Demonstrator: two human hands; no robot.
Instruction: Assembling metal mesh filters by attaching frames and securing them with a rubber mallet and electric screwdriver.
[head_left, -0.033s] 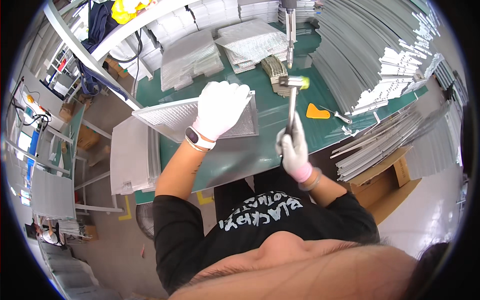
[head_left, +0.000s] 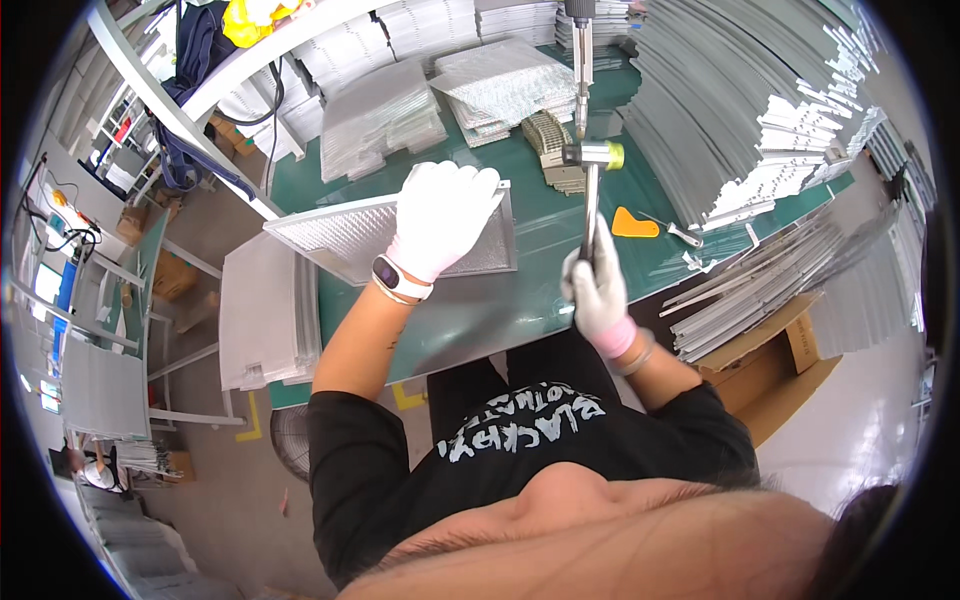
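Observation:
My left hand point(head_left: 437, 222), in a white glove, is closed on a framed metal mesh panel point(head_left: 340, 237). The panel's left part tilts up from the table, and the glove covers its middle. What the fingertips touch is hidden beneath the glove. A mallet point(head_left: 591, 200) with a yellow-green face on its head stands upright in my gloved right hand point(head_left: 598, 290), whose fingers wrap round the handle. Its head is above the table, to the right of the panel and in front of a beige stack of small strips point(head_left: 552, 150).
An orange scraper point(head_left: 634, 224) and a screwdriver point(head_left: 684, 235) lie on the green table point(head_left: 440, 320). Mesh sheets point(head_left: 380, 120) are piled behind. Grey frame strips point(head_left: 700, 100) stack high at right, above a cardboard box point(head_left: 790, 370). A hanging power driver point(head_left: 582, 60) dangles over the table.
My right hand and the mallet have shifted slightly right, and the mallet's head has turned a little. My left hand and the panel stay in place.

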